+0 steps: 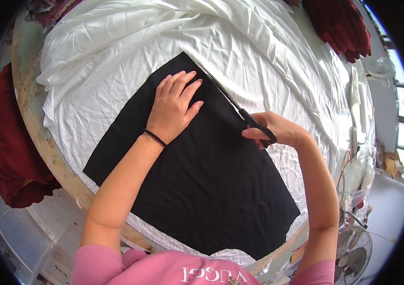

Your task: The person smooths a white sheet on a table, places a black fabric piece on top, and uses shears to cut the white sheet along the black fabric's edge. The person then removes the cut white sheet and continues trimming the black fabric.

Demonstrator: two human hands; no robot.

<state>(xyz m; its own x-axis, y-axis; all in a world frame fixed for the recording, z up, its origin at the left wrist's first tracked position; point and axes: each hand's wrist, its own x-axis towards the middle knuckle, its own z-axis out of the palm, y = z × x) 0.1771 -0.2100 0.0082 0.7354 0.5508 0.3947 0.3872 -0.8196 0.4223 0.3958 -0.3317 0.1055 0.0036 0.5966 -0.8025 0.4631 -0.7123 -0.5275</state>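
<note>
A black cut piece of cloth lies flat over wrinkled white fabric on the table. My left hand rests flat on the black cloth near its far corner, fingers stretched out and holding nothing. In my right hand is a pair of scissors with black handles, my fingers wrapped through the loops. The long blades lie along the black cloth's right-hand edge and point toward the far corner. Whether the blades are fully closed is hard to make out.
Dark red cloth hangs over the table's left side, and a dark red bundle lies at the far right. The worn wooden table edge curves along the left. A fan stands at the lower right, near some cables.
</note>
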